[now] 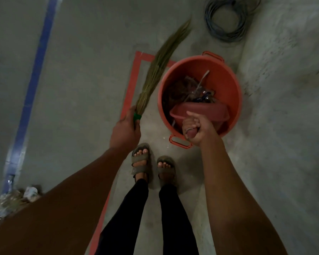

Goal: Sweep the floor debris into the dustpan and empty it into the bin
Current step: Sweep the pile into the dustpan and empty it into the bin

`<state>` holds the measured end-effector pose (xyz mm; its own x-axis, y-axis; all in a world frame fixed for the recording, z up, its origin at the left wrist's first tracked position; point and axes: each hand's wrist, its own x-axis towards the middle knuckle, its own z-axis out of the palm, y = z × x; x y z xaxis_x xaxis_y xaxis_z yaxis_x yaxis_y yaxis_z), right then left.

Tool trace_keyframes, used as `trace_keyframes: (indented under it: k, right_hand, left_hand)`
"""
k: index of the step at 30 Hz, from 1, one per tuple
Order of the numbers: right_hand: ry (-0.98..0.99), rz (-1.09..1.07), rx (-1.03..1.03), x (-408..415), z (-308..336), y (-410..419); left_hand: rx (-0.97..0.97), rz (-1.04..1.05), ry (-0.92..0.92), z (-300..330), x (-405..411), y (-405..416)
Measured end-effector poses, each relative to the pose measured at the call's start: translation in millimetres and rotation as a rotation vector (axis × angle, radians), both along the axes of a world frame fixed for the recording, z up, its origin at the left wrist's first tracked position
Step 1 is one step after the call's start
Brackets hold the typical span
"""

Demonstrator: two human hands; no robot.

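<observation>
Emptying looks underway: right hand grips the dustpan tipped inside the bin just ahead; left hand clutches the broom. Next, probably a shake, then lifting clear.

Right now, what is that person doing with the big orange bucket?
A person is cleaning up. Their right hand holds a pink dustpan tipped inside the orange bin, which already has rubbish in it. Their left hand grips a grass broom that points away over the floor. A pile of debris lies on the floor at the lower left, and a coil of cable lies past the bin.
</observation>
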<state>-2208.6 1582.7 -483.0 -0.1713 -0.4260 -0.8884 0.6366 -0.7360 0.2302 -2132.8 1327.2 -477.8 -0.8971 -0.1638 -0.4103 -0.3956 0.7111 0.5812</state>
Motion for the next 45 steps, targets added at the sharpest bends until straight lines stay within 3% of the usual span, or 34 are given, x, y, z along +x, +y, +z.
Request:
trace_keyframes:
  k: [7,15,29,37,45]
  right_hand:
    - [0.349,0.018,0.015,25.5,47.8,-33.4]
    - [0.551,0.211,-0.038,58.6,64.9,-75.5]
    - [0.465,0.748,-0.147,212.3,67.3,-179.6]
    - [0.484,1.046,-0.109,313.2,52.5,-281.0]
    - [0.499,1.226,-0.123,433.2,58.5,-362.5]
  left_hand:
    - [-0.044,0.044,-0.045,8.3,8.3,-14.9]
    - [-0.011,0.112,-0.271,9.3,62.5,-43.0]
    - [0.035,0.402,-0.248,35.7,269.2,-119.8]
    - [0.053,0.661,-0.183,13.1,392.0,-162.2]
    - [0.085,0.736,-0.166,1.9,539.7,-201.4]
